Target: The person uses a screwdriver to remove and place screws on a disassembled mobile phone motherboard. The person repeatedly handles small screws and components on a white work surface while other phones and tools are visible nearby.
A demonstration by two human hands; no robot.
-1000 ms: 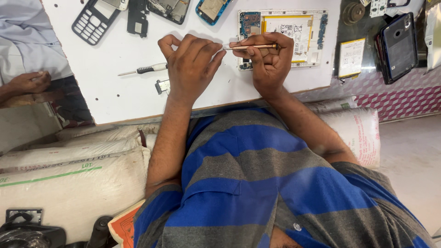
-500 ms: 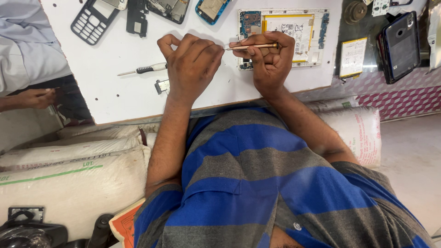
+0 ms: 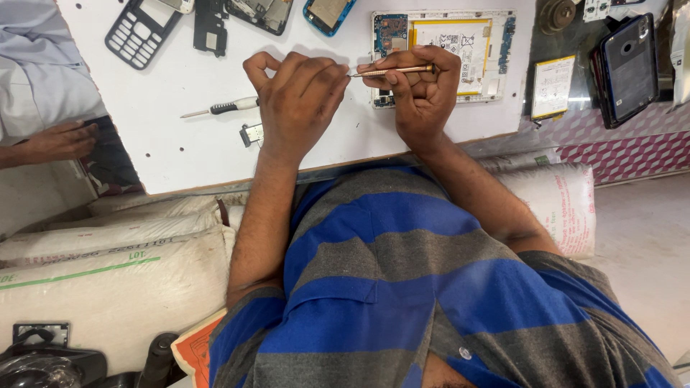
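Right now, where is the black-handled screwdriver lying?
On the white board, left of the left hand, lies the black-handled screwdriver, just above a small metal part.

— What sort of place is this?

— A small phone repair workshop. The white worktable (image 3: 180, 154) is strewn with dismantled handsets: a keypad phone front (image 3: 140, 32), a bare black frame (image 3: 210, 29), an opened device with its battery and circuit board exposed (image 3: 474, 43).

— Any tools?

— A black-handled screwdriver (image 3: 223, 108) lies on the table, and a dark phone (image 3: 629, 68) lies to one side.

— And around the table?

— Stacked white sacks (image 3: 108, 273) beside it, more backroom than shopfront.
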